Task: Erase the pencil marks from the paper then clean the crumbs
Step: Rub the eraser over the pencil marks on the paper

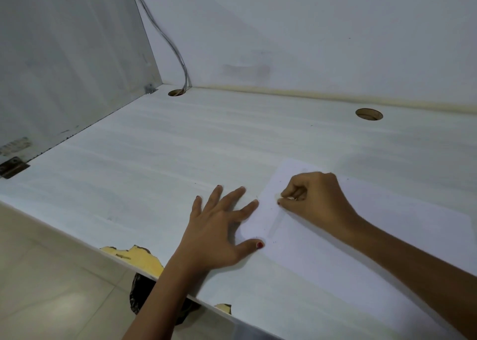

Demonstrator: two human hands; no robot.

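Left hand (214, 233) presses the paper (361, 249) flat; right hand (317, 200) pinches an eraser (281, 199) on it.

The light is soft, even and slightly cool. Only weak shadows lie on the desk (154, 159) under the left hand (214, 233) and the right hand (317, 197). The whole picture is a little blurred, and straight lines bend near the corners.

The right grip (316, 197) hides nearly all of the eraser (281, 199); only a pale sliver shows. Pencil marks on the paper (322, 257) are too faint to make out.
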